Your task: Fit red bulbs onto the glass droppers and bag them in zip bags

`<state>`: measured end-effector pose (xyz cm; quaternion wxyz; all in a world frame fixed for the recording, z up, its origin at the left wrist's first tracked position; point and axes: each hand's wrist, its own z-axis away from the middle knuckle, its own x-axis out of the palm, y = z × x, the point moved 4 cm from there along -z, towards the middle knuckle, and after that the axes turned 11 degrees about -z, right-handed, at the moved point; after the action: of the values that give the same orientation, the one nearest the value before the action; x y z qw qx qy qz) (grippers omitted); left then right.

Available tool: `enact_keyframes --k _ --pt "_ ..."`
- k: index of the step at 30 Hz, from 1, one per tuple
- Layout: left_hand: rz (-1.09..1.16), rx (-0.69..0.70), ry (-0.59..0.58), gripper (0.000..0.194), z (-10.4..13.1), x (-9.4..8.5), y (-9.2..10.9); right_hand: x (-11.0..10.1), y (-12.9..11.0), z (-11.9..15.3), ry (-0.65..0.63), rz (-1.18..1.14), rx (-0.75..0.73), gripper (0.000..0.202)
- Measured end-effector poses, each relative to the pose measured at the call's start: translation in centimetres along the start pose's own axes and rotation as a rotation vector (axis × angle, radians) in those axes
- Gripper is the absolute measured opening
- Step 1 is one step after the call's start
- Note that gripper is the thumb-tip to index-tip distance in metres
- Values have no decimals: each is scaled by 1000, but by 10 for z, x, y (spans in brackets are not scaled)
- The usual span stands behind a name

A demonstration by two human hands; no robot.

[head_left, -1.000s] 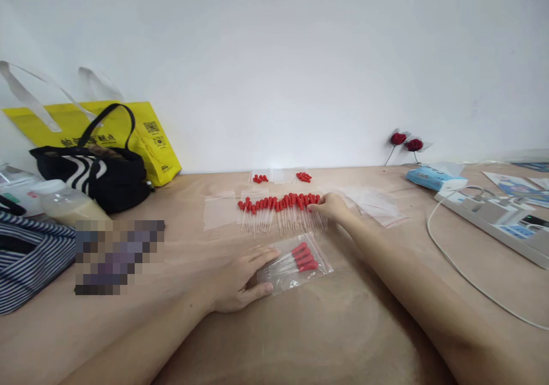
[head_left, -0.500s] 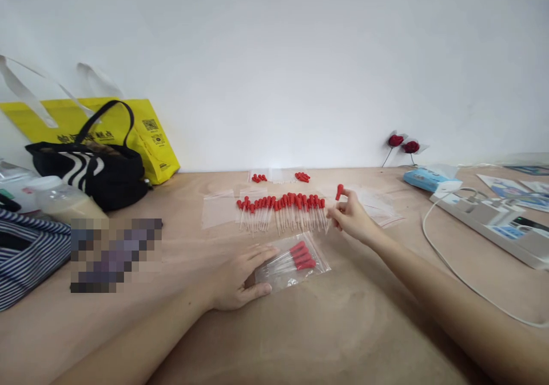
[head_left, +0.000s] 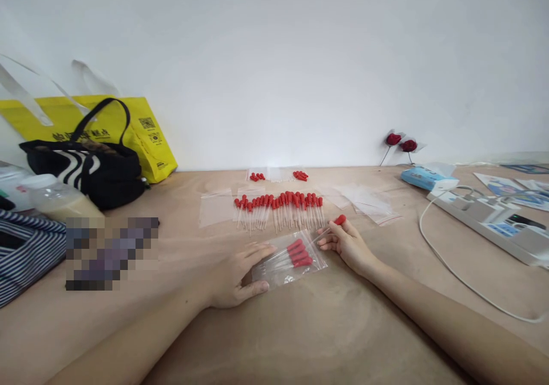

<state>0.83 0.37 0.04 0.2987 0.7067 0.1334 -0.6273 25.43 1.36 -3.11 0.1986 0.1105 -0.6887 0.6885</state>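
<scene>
A clear zip bag (head_left: 278, 278) lies on the table with several red-bulbed droppers (head_left: 300, 253) inside. My left hand (head_left: 238, 273) holds the bag's left end, fingers along the far edge and thumb at the near edge. Between the fingertips of my right hand (head_left: 345, 245) is a single dropper (head_left: 340, 219). Its red bulb points up and right, and its thin clear tube slants down-left toward the bag's right end. Whether the tip is inside the bag I cannot tell. Behind the bag, a row of loose droppers (head_left: 286, 202) lies side by side, bulbs toward the wall.
Flat plastic bags (head_left: 217, 209) lie left of the row, and more bags (head_left: 369, 202) lie right of it. Filled bags (head_left: 274, 174) sit by the wall. A black bag (head_left: 86, 173) and a bottle (head_left: 64, 199) stand left; a power strip (head_left: 484, 219) with a cable lies right.
My right hand has moved nearer the bag, and the dropper in it has tipped from upright to slanting, tube toward the bag's right end. My left hand stays on the bag.
</scene>
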Motion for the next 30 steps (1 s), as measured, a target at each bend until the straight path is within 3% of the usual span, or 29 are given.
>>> enact_keyframes --k 9,20,30 --pt "20 -2 6 57 -1 -1 1 -5 -5 4 91 69 -123 58" --pt "29 -8 9 57 -1 -2 2 4 -1 11 -172 390 -36 35" --pt "11 -6 11 58 -2 -3 3 13 3 8 -242 336 68 32"
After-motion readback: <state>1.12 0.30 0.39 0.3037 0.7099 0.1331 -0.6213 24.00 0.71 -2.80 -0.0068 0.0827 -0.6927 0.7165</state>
